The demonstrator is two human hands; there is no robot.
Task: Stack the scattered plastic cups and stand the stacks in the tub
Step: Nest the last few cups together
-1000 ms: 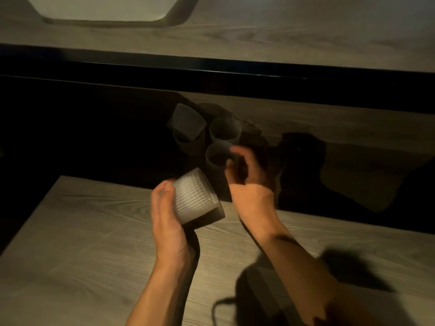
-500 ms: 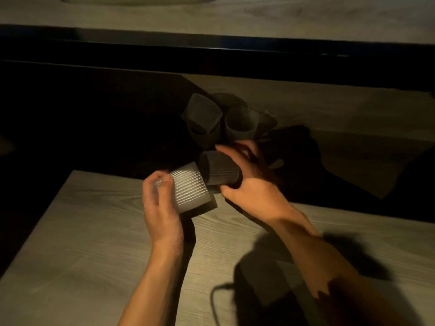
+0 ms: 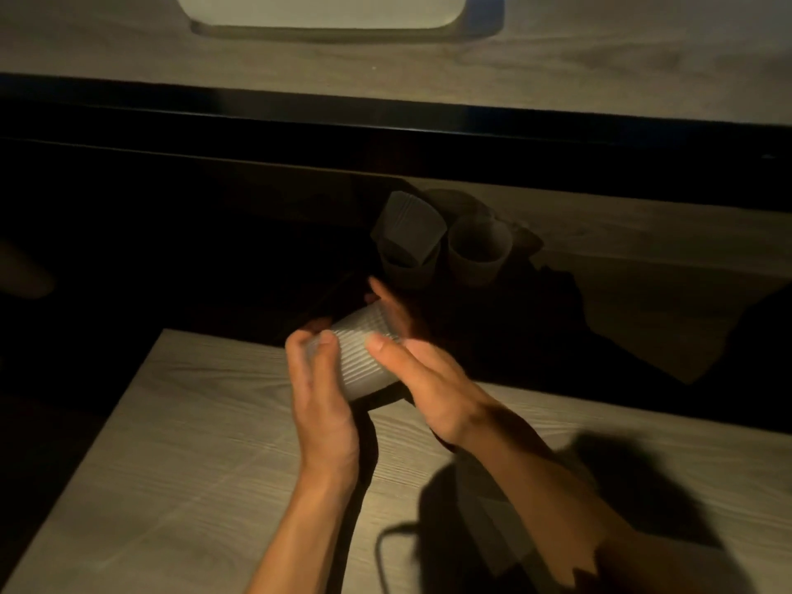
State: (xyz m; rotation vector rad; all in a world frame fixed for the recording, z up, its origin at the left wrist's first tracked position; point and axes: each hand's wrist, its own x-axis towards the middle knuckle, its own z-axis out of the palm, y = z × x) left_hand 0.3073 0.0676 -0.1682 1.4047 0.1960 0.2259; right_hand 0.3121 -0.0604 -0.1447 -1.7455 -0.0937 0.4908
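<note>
Ribbed cup (image 3: 364, 358) tilted, clasped between both hands; more cups (image 3: 478, 250) upright beyond, in shadow

You hold a pale grey cup (image 3: 364, 358), finely ribbed. Two cups beyond (image 3: 478, 250) read dull grey-brown in shadow. Table (image 3: 193, 443): light wood grain. Tub (image 3: 325, 10): off-white.

The scene is dim and warm-toned, lit from above and behind the viewer. The near surface (image 3: 180, 456) catches most of the light, while the middle band falls to near black. Hard, dark shadows lie on the wood at lower right. The right hand (image 3: 433, 388) is smeared by motion blur, and straight edges bow near the frame borders.
</note>
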